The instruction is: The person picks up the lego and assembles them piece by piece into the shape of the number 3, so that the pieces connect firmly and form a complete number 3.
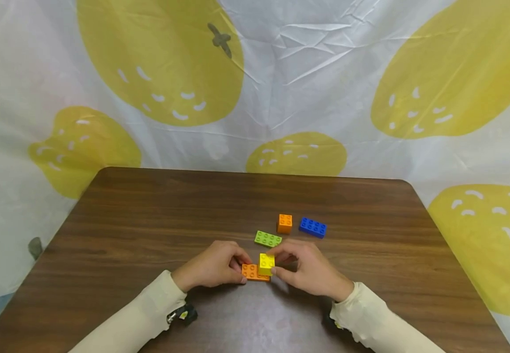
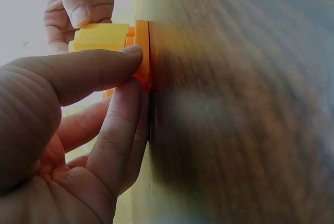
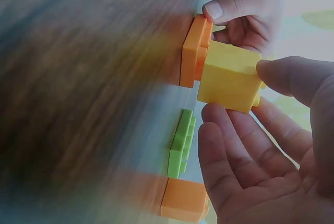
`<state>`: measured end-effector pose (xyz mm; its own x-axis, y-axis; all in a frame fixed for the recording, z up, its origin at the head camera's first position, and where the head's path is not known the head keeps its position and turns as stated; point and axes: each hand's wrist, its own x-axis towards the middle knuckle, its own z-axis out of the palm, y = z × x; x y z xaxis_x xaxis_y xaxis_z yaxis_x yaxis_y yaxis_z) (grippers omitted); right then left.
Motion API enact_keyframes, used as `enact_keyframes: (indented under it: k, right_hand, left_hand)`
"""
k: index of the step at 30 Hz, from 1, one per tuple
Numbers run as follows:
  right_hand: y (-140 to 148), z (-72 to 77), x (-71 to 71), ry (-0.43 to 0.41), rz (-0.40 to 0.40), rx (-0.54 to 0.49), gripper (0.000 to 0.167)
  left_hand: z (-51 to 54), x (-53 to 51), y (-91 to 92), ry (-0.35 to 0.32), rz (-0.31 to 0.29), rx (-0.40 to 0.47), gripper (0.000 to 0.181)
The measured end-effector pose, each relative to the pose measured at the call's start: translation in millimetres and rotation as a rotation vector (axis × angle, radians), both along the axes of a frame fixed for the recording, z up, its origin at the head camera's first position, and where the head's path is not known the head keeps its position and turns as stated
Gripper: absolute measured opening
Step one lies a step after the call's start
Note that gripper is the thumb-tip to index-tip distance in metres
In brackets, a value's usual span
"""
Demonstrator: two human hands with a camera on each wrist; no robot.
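Left hand pinches the flat orange brick, right hand the yellow block, seemingly not yet seated; green brick, blue brick and orange cube lie unjoined

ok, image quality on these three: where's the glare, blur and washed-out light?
Head: pale glare on the near tabletop, bricks readable; left wrist: tabletop blurred, worst towards the right, upper left washed out nearly white; right wrist: tabletop smeared at left, yellow brick fairly sharp.
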<state>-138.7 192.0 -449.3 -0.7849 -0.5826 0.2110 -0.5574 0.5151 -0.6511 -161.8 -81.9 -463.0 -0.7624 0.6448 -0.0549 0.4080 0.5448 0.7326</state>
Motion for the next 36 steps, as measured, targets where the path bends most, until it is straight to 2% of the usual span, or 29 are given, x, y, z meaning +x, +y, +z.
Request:
enact_keyframes:
  k: [8, 18, 22, 27, 31, 36]
  right_hand:
    - [-7, 2.3, -0.5, -0.030, -0.022, 0.004, 0.028]
    - [-9, 3.7, 1.9, 0.009, 0.007, 0.016, 0.033]
    - [-10, 2.6, 2.5, 0.017, 0.006, 0.010, 0.032]
    - [-11, 0.6, 1.8, 0.011, 0.012, -0.006, 0.031]
    - [-12, 0.8, 1.8, -0.005, 0.008, -0.015, 0.031]
    - [-10, -0.8, 1.9, -0.025, 0.014, -0.029, 0.029]
  left_hand:
    - [-1.6, 0.4, 0.0, 0.009, 0.001, 0.013, 0.030]
    - [-2.4, 0.4, -0.8, 0.002, 0.007, -0.008, 0.031]
    - [-4.8, 1.0, -2.3, -0.009, 0.010, 0.019, 0.033]
    - [-8.7, 2.5, -3.7, -0.055, 0.055, 0.069, 0.035]
    - [-10.0, 4.5, -4.2, -0.079, 0.096, 0.069, 0.036]
    - [-9.5, 7.2, -5.2, -0.083, 0.112, 0.071, 0.035]
